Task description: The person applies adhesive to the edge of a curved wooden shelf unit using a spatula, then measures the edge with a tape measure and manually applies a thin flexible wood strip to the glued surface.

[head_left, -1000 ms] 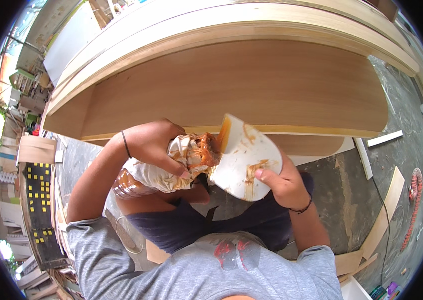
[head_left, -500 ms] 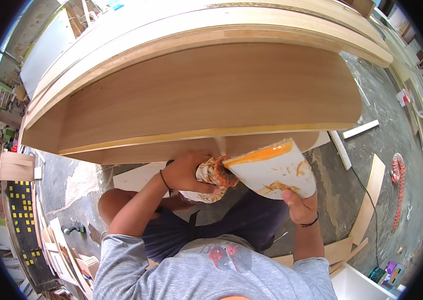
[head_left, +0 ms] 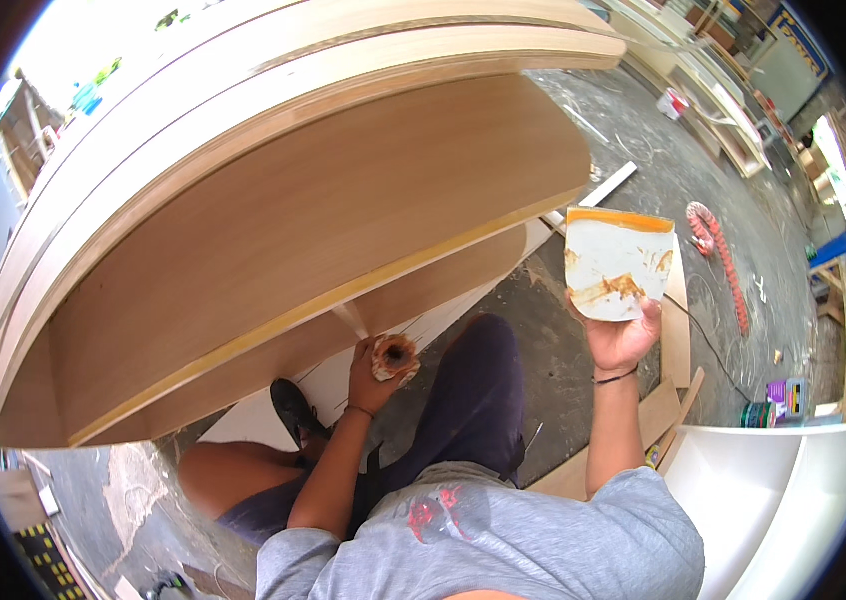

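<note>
While the pale wooden shelf unit (head_left: pixel 323 200) stands with its hollow front toward the person, left hand (head_left: pixel 363 383): grasping the stained container, fingers curled round its side, close to the shelf unit's near edge.
Stained container (head_left: pixel 381 368): in the left hand, just in front of the shelf unit's near edge, its round mouth turned toward the camera; the rim is crusted orange-brown, the inside dark.
Right hand (head_left: pixel 621 342): grasping the white sheet by its lower edge, off the right end of the shelf unit.
White sheet (head_left: pixel 608 258): raised near the shelf unit's right end, well apart from the stained container; its broad face is toward the camera, with an orange band along the upper edge and brown smears lower down.
Dark shoe (head_left: pixel 293 410): on the person's foot, near the shelf unit's near edge.
White panel (head_left: pixel 253 425): on the floor (head_left: pixel 563 395) along the shelf unit's near side, partly hidden by the leg.
Red coiled hose (head_left: pixel 728 265): on the floor, well to the right of the shelf unit.
White open box (head_left: pixel 743 480): to the shelf unit's right and nearer the person, with a purple container (head_left: pixel 793 398) and a green tin (head_left: pixel 758 414) just beside its far edge.
</note>
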`<action>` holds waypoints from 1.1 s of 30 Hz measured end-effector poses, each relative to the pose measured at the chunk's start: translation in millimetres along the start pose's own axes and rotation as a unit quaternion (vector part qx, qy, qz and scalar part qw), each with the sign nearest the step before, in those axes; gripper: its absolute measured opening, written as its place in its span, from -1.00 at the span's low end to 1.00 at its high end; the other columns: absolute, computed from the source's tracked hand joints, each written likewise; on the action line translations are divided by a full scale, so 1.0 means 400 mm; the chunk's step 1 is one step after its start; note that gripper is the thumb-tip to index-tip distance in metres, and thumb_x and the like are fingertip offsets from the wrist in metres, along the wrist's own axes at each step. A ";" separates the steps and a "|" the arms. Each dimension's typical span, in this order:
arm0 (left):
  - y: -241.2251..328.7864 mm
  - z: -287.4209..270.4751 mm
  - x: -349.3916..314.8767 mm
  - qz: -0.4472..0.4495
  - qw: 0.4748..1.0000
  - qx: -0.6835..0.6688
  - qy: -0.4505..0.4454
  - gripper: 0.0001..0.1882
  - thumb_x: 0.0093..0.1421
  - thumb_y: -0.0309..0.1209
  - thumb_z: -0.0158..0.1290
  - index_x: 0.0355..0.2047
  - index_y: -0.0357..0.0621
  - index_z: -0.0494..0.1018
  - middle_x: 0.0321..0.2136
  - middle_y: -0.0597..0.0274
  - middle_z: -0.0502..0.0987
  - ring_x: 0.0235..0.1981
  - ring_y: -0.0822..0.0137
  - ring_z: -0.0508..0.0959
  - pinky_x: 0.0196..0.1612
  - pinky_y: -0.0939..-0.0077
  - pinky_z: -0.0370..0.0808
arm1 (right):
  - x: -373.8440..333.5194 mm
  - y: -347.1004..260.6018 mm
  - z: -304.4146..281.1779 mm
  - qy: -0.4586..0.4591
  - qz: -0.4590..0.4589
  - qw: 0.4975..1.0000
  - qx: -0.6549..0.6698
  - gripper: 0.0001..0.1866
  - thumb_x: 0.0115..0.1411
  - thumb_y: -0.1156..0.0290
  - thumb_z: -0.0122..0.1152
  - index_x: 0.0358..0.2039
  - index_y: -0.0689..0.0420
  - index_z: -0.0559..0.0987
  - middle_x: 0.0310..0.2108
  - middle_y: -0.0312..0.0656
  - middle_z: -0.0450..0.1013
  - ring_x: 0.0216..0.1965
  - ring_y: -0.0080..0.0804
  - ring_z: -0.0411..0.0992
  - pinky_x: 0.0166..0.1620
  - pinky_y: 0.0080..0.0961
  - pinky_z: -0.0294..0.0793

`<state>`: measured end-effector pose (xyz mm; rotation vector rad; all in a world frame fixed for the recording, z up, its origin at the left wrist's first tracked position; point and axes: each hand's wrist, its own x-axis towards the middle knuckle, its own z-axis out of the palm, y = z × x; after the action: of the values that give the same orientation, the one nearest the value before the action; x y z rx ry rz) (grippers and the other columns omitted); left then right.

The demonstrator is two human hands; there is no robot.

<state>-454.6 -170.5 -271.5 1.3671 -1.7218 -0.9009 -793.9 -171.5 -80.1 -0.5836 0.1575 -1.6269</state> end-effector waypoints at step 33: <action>-0.074 0.045 -0.124 -0.069 0.984 0.017 -0.161 0.06 -0.31 -0.20 0.45 0.15 -0.19 0.07 0.01 -0.03 0.26 0.07 0.02 0.35 0.13 0.24 0.34 | -0.061 -0.170 -0.092 0.211 -0.147 0.958 -0.129 -0.06 0.05 -0.51 -0.35 0.32 -0.19 0.07 0.35 -0.13 -0.03 0.31 0.15 -0.04 0.14 0.50 -0.08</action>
<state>-449.4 -125.9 -312.2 1.4372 -1.9042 -1.2307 -870.4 -145.9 -89.3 -0.4627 0.6298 -2.0260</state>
